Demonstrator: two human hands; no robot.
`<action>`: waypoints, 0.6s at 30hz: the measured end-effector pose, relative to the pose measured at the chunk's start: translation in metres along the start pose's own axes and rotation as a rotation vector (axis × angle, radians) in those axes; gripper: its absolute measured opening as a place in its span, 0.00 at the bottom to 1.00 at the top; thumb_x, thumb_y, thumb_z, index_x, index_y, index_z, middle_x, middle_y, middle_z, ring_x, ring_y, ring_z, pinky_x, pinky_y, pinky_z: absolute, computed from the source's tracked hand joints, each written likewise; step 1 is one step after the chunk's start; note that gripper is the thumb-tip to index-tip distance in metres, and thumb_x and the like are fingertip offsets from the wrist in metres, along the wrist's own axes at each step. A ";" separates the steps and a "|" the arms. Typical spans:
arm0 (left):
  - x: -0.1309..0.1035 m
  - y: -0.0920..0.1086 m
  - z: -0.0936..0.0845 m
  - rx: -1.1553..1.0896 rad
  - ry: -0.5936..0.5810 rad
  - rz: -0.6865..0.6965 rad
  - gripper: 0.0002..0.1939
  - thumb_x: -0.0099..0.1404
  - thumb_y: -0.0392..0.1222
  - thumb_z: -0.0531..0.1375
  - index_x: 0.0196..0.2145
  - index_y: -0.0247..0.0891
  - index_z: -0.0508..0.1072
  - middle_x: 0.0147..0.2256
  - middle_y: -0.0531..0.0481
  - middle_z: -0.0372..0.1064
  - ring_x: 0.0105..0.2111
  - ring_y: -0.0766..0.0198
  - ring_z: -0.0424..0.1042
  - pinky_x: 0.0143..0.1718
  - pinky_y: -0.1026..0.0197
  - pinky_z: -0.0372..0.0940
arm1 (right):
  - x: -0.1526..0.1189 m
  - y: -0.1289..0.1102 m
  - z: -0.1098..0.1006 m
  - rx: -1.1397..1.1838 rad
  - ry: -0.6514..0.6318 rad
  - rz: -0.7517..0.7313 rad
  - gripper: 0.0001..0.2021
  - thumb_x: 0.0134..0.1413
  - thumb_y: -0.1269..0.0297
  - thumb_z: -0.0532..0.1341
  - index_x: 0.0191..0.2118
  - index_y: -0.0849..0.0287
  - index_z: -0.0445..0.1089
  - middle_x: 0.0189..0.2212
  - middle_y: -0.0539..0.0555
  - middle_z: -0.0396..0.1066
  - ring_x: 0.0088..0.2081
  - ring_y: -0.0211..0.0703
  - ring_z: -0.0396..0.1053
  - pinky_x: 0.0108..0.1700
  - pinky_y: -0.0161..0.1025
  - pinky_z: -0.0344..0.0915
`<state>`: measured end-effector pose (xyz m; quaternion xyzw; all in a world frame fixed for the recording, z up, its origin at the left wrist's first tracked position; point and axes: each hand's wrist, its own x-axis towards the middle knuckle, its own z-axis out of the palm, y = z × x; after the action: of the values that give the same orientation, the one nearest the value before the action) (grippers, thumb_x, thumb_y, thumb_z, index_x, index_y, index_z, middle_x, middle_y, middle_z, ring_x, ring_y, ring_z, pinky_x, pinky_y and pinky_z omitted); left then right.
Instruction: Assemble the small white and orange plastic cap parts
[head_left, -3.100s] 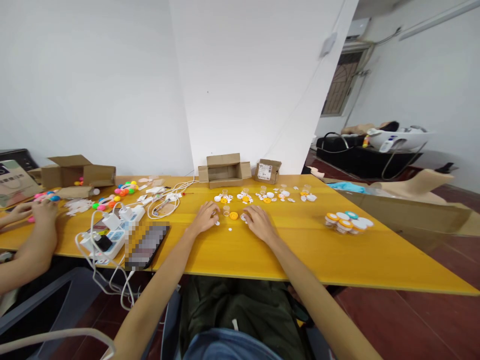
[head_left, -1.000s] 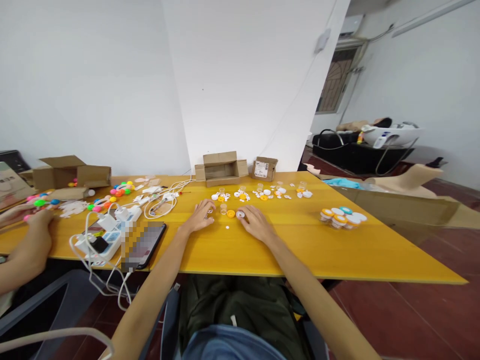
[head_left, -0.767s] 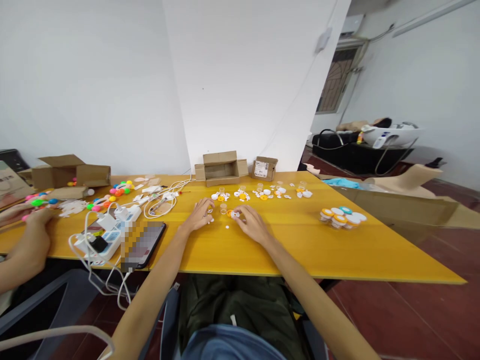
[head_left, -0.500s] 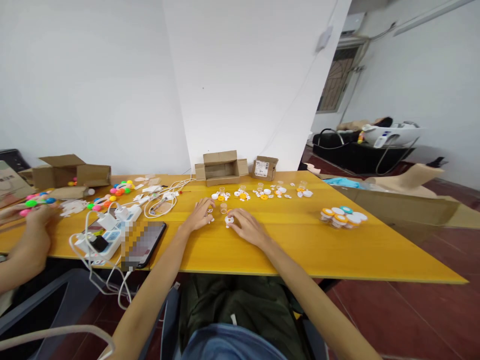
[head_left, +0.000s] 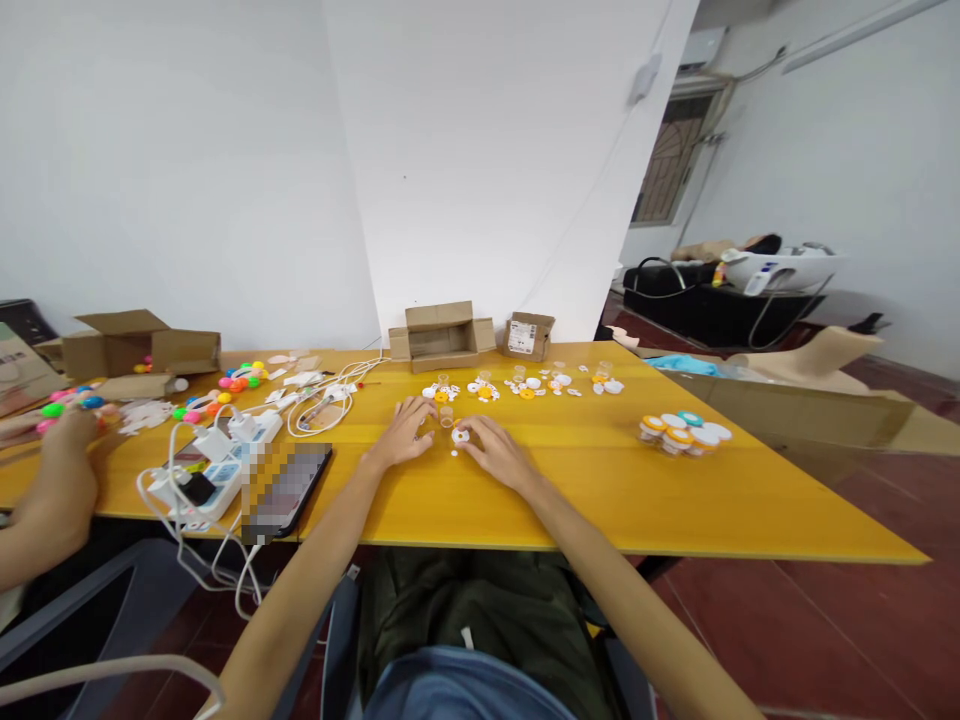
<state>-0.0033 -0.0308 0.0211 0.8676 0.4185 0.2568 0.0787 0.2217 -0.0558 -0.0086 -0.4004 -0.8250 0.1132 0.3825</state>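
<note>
"On the table (head_left: 480, 515) before you, what's in hand?"

"A white disc (head_left: 460, 437), between my hands. My right hand (head_left: 499, 453) has thumb and finger slightly parted at its edge; gripped or not, I can't tell. My left hand (head_left: 405, 435) is loosely spread, nothing visible in it."

"The step?"

"Positioning the disc, I judge. The next move calls for light fingertips, clear of the cup (head_left: 447, 417) just beyond."

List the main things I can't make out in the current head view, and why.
All in the head view:
What the left hand may hold: hidden by its own back and fingers.
Whether the right hand grips or just touches the white disc: too small.
The phone's display: pixelated.
The box label's print: too small.
The co-worker's arm: cut off by the left edge.
</note>
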 end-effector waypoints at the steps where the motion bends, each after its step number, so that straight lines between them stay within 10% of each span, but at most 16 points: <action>1: 0.000 0.003 0.001 0.009 0.008 0.010 0.14 0.62 0.39 0.58 0.47 0.45 0.71 0.52 0.45 0.67 0.53 0.49 0.61 0.56 0.46 0.56 | 0.000 0.000 0.000 0.015 0.002 0.003 0.09 0.61 0.68 0.60 0.46 0.52 0.71 0.45 0.54 0.75 0.49 0.46 0.72 0.53 0.43 0.67; 18: 0.010 0.025 0.020 -0.029 0.076 -0.056 0.14 0.69 0.49 0.58 0.31 0.43 0.78 0.49 0.48 0.70 0.53 0.51 0.59 0.55 0.48 0.56 | 0.003 -0.001 0.003 0.123 0.071 -0.111 0.07 0.62 0.71 0.57 0.40 0.52 0.71 0.42 0.53 0.75 0.47 0.44 0.72 0.51 0.41 0.68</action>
<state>0.0287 -0.0375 0.0163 0.8439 0.4416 0.2934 0.0826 0.2177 -0.0534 -0.0088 -0.3335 -0.8232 0.1283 0.4411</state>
